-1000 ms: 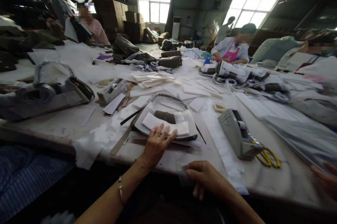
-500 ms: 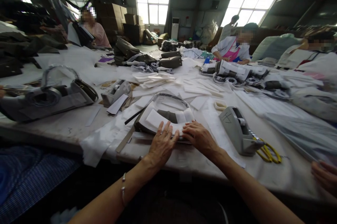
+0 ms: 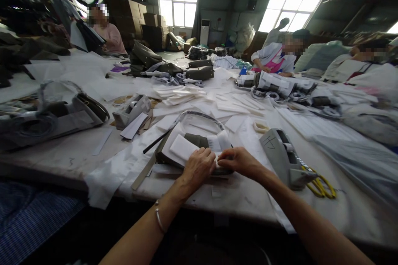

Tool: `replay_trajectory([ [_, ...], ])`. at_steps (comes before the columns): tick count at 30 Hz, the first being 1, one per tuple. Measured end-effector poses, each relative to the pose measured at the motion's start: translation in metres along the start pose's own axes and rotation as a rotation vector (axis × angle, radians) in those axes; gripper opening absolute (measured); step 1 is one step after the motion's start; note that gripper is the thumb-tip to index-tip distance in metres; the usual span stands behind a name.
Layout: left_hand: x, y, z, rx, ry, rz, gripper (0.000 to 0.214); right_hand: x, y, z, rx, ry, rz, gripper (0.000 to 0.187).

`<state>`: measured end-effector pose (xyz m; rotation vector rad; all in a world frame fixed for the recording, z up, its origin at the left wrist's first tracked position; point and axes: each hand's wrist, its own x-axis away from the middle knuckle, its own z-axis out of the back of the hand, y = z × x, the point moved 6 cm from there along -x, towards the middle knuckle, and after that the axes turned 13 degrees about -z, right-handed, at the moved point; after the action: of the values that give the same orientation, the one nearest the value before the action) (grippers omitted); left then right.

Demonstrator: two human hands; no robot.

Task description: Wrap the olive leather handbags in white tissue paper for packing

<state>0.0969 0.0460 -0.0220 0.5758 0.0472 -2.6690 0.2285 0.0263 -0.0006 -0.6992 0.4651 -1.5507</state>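
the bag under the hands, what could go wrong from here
The white foam strip could skew on the bag: the left hand and right hand are both at its right part, leaving its left end unheld.

The right forearm might bump the tape dispenser or yellow-handled scissors beside it.

The thin white sheet drooping over the table edge could get snagged.

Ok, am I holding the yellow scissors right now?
No, the scissors lie by the tape dispenser, while your left hand and right hand are both at the bag.
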Motion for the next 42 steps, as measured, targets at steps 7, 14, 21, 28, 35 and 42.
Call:
replay_trajectory([
  [7,0.008,-0.001,-0.004,0.02,0.087,0.083,0.008,-0.03,-0.022,0.033,0.366,0.209,0.235,0.031],
  [14,0.007,-0.001,-0.003,0.036,0.07,0.096,0.004,-0.068,-0.018,0.009,0.702,0.112,0.499,0.05],
  [21,0.008,-0.001,-0.005,0.079,0.057,0.063,0.006,-0.091,0.007,0.015,0.211,-0.051,0.193,0.028],
  [28,0.009,-0.002,-0.005,0.129,0.094,0.077,0.029,-0.102,0.042,0.033,-0.442,0.108,-0.058,0.029],
  [35,0.011,-0.002,-0.011,0.138,0.1,0.102,0.02,-0.105,0.062,0.032,-0.896,0.236,-0.124,0.047],
  [42,0.011,-0.001,-0.009,0.13,0.09,0.095,0.019,-0.092,0.058,0.041,-0.969,0.34,-0.149,0.045],
])
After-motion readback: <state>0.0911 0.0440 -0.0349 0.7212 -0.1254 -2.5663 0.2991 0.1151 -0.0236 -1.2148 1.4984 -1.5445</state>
